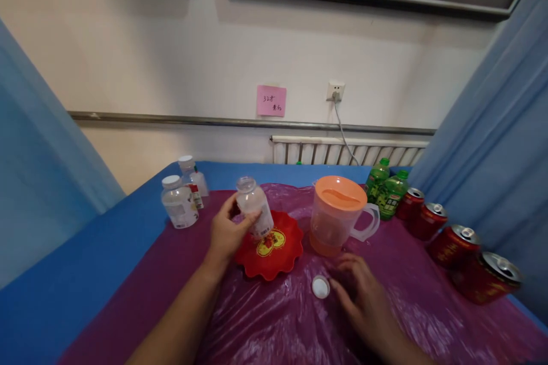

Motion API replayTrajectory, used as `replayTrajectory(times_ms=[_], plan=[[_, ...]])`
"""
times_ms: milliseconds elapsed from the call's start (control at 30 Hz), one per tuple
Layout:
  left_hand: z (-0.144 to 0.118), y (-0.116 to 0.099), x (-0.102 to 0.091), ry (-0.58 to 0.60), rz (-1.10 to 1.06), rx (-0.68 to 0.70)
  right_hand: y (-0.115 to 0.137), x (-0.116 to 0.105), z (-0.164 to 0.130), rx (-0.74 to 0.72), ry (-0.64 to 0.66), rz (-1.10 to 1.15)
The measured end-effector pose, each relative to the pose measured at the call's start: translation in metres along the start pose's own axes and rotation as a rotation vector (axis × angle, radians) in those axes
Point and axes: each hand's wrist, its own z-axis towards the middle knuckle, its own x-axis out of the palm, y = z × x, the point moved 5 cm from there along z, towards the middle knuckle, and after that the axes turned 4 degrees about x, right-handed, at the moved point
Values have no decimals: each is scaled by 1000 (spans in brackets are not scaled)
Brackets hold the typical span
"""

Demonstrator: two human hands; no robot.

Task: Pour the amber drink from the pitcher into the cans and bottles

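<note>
**Open bottle held over the red dish, cap on the cloth**

The left hand (226, 234) is wrapped around a small clear bottle (256, 211), thumb on the near side and fingers round the far side, holding it upright just above the red scalloped dish (274, 254). The bottle's mouth looks open. A white cap (321, 287) lies on the purple plastic sheet (278, 325), and the right hand (363, 296) rests flat beside it, fingers loosely spread, fingertips just beside the cap but pinching nothing

To the right of the dish stands an orange-lidded jug (340, 217) holding a little orange liquid at the bottom. Two more capped bottles (182, 197) stand at the far left, two green bottles (385, 188) behind the jug, and a row of red cans (454, 245) runs along the right edge

Handling the open bottle well seems to call for a steady grip low on the body, keeping the mouth level and over the dish so that any drip lands there and not on the slick sheet. The cap is small and light on a glossy surface, so it is best kept within easy reach, picked up by its rim and clear of the jug's handle
</note>
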Motion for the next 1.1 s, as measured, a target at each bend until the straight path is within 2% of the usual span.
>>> replayTrajectory(times_ms=[100, 167, 267, 333, 567, 700, 900, 1000, 1100], plan=[[-6, 11, 12, 58, 131, 72, -14, -38, 18, 94, -404, 28], [-10, 17, 15, 94, 207, 104, -26, -52, 35, 198, -500, 131], [-16, 22, 14, 132, 304, 168, -38, -52, 65, 319, -396, 346], [-21, 24, 14, 147, 344, 222, -41, -49, 80, 337, -349, 432], [-27, 25, 13, 177, 353, 272, -40, -43, 117, 359, -400, 620], [-29, 25, 12, 194, 362, 282, -16, -56, 148, 307, -343, 597], [-33, 26, 9, 171, 381, 335, 45, -85, 191, 159, -206, 401], [-34, 24, 9, 170, 371, 350, 67, -87, 208, 57, -133, 271], [-35, 23, 10, 182, 363, 349, 80, -83, 219, -14, -73, 155]])
